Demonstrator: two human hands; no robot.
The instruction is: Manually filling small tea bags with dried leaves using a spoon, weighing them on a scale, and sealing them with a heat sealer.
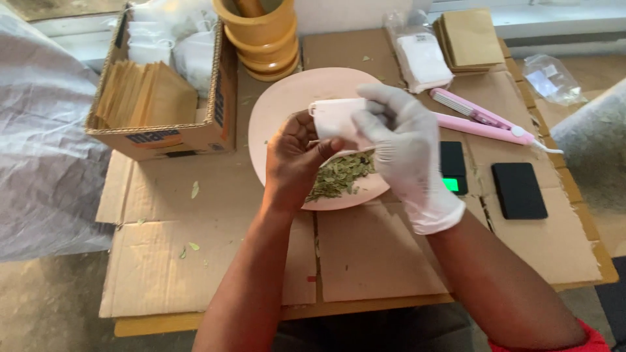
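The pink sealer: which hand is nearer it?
Right. The gloved right hand is just beside the pink sealer; the bare left hand is farther off, beyond the white pouch both hold.

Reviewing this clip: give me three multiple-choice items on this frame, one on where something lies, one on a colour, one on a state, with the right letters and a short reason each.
1. Where do the dried green leaves lie?
A. on the pink plate
B. in the cardboard box
C. on the black scale

2. What colour is the glove on the right hand?
A. blue
B. white
C. black

3. How is the small white bag held?
A. lying flat on the table
B. tucked in the box
C. held between the left hand and the right hand, above the plate

Answers: 1 A, the leaves sit on the plate's near part. 2 B, the glove is white; the left hand is bare. 3 C, both hands grip the bag.
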